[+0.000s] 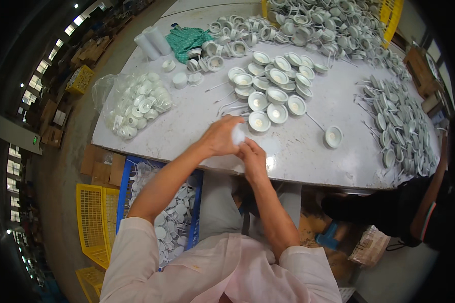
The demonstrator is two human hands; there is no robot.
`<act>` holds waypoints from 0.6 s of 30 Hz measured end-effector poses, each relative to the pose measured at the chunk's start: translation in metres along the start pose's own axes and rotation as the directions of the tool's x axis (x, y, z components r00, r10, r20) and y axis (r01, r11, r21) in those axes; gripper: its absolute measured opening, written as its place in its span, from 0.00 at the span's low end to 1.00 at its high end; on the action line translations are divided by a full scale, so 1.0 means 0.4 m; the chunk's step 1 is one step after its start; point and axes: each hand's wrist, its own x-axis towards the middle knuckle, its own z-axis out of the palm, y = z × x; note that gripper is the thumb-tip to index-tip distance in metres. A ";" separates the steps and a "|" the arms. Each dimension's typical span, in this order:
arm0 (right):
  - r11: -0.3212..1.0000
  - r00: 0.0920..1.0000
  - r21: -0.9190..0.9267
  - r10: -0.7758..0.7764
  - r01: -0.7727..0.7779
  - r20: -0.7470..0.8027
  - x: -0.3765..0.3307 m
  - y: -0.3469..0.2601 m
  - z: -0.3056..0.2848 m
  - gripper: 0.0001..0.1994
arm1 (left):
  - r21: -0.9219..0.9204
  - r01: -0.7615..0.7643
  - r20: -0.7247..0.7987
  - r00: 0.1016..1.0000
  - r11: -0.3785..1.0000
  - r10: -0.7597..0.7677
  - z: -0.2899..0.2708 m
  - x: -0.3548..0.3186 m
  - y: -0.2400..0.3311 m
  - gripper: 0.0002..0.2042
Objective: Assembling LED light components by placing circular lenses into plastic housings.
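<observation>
Left hand (219,136) and right hand (253,156) grasp one white piece (238,135).
White fittings (278,77) lie at one o'clock from them, a clear bag (102,92) of caps (145,105) at ten.

White seen on held piece (238,135), round fittings (277,96) | flecked green on cloth (187,41) | blue on bin (123,188) | yellow on crate (92,222)

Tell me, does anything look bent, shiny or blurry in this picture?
Head view: the near edge of the table bows, right corners go black; head view: glare on the table beside the right hand; head view: the white piece in the left hand looks blurred.
</observation>
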 end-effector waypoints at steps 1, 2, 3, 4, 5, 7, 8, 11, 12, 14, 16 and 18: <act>1.000 1.000 0.001 -0.006 0.006 -0.005 -0.018 -0.008 -0.042 0.15 | -0.001 -0.008 0.001 1.000 1.000 0.008 0.030 0.007 0.037 0.33; 0.995 0.996 -0.069 -0.075 0.072 -0.047 -0.033 -0.017 -0.082 0.14 | -0.013 0.005 0.020 1.000 1.000 -0.005 0.058 0.016 0.074 0.33; 0.981 0.985 -0.139 -0.149 0.136 -0.087 -0.044 -0.028 -0.119 0.14 | -0.024 0.013 0.042 0.999 1.000 -0.012 0.085 0.028 0.107 0.32; 0.979 0.982 -0.138 -0.163 0.150 -0.092 -0.050 -0.039 -0.149 0.14 | -0.022 -0.002 0.040 0.999 1.000 0.003 0.113 0.039 0.126 0.32; 0.928 0.977 -0.340 -0.195 0.156 -0.085 -0.053 -0.049 -0.177 0.16 | 0.000 0.021 0.062 0.998 1.000 -0.021 0.147 0.050 0.135 0.31; 0.837 0.966 -0.526 -0.240 0.153 -0.100 -0.053 -0.045 -0.236 0.17 | 0.018 0.044 0.110 0.993 0.999 -0.045 0.208 0.077 0.149 0.29; 0.704 0.932 -0.677 -0.354 0.214 -0.073 -0.048 -0.034 -0.259 0.18 | 0.016 0.020 0.117 0.993 1.000 -0.022 0.230 0.086 0.155 0.29; 0.379 0.827 -0.870 -0.560 0.316 0.056 -0.061 -0.061 -0.282 0.15 | 0.073 0.089 0.145 0.984 0.993 -0.099 0.256 0.101 0.185 0.26; 0.201 0.754 -0.907 -0.636 0.370 0.166 -0.067 -0.074 -0.282 0.13 | 0.076 0.087 0.144 0.985 0.993 -0.097 0.264 0.102 0.182 0.26; 0.190 0.782 -0.923 -0.602 0.335 0.160 -0.084 -0.110 -0.302 0.13 | 0.199 0.034 0.179 0.981 0.979 -0.070 0.283 0.102 0.175 0.27; 0.311 0.717 -0.910 -0.697 0.275 -0.022 -0.109 -0.183 -0.342 0.16 | 0.223 0.047 0.201 0.975 0.974 -0.093 0.276 0.103 0.182 0.32; 0.058 0.532 -0.975 -0.844 0.216 0.068 -0.099 -0.241 -0.446 0.31 | 0.243 0.055 0.220 0.969 0.969 -0.110 0.269 0.108 0.204 0.36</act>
